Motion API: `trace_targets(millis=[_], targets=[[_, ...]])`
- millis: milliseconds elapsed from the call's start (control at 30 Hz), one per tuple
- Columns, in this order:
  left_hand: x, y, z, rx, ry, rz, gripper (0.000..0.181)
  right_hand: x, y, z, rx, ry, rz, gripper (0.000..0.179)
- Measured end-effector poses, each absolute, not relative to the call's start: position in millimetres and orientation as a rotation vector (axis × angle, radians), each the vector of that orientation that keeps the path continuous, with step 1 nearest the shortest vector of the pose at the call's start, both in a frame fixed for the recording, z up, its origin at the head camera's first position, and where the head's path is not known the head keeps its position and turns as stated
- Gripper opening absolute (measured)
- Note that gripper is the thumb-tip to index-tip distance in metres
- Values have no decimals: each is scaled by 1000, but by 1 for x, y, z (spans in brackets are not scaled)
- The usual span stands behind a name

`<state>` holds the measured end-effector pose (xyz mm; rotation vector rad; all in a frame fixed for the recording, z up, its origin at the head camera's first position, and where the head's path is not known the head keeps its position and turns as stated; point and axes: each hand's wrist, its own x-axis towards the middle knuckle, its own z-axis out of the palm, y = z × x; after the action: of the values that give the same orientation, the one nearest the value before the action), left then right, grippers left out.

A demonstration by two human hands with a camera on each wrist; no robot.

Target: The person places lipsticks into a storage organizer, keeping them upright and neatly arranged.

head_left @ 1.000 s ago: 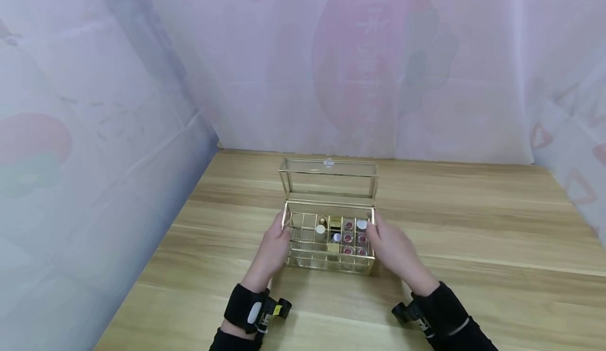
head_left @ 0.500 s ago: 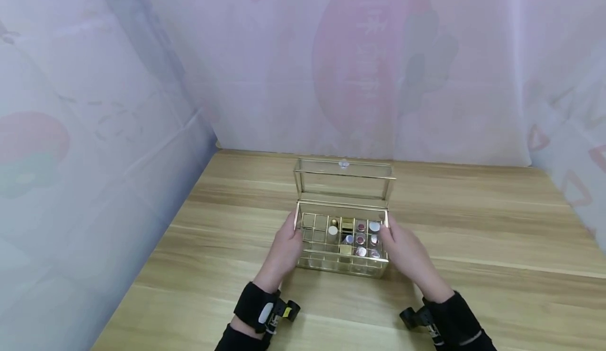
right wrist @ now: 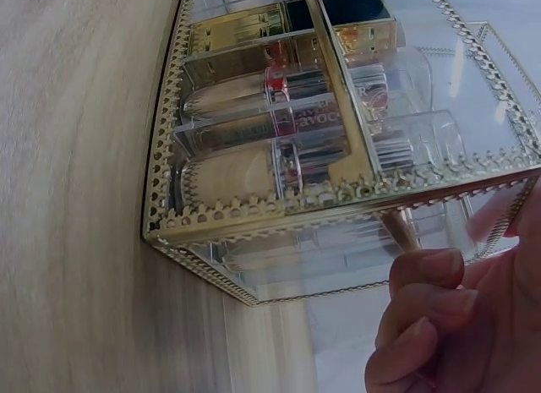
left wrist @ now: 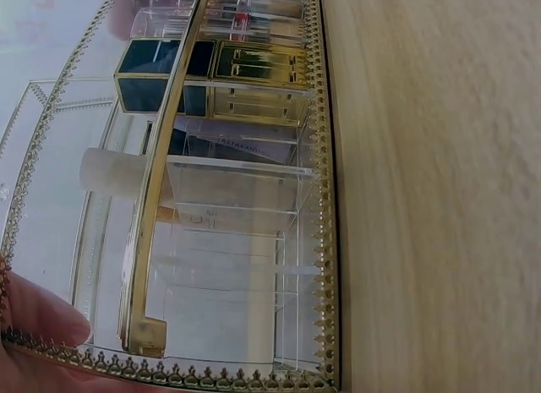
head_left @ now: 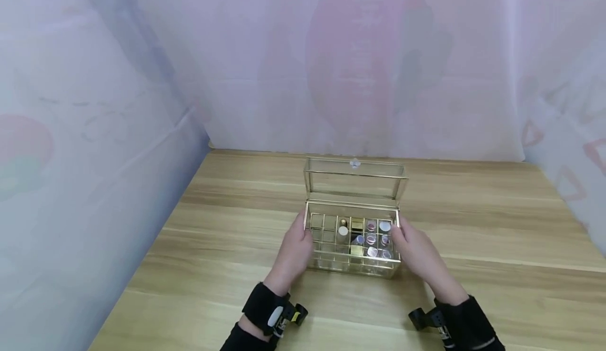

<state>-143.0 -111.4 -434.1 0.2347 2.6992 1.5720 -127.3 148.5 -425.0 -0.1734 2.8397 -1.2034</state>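
Note:
A glass box (head_left: 350, 268) with gold-coloured metal edges stands on the table, its glass lid (head_left: 355, 172) raised at the back. Lipsticks (head_left: 371, 239) fill compartments of the gold grid on the right side. A white-topped tube (head_left: 343, 231) stands near the middle, beside a gold-and-black lipstick (left wrist: 169, 72) that the left wrist view shows. My left hand (head_left: 293, 248) grips the box's left end, thumb over the rim. At the opposite end my right hand (head_left: 420, 250) holds it, thumb on the rim; its curled fingers (right wrist: 423, 313) show beside the glass in the right wrist view.
The wooden table (head_left: 227, 267) extends around the box on all sides. A pale printed cloth (head_left: 265, 77) hangs behind the table and along both sides. Each forearm wears a black wrist strap (head_left: 265, 306) with a small camera.
Both hands and the box have moved to the right together across the table. The lid stays raised, and the grip at both ends looks the same.

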Motion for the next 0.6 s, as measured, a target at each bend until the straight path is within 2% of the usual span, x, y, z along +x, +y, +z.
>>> trace_targets(millis=[600], targets=[[-135, -97, -430, 208, 2736, 1511, 62, -125, 162, -421, -144, 2845, -1198, 48]])
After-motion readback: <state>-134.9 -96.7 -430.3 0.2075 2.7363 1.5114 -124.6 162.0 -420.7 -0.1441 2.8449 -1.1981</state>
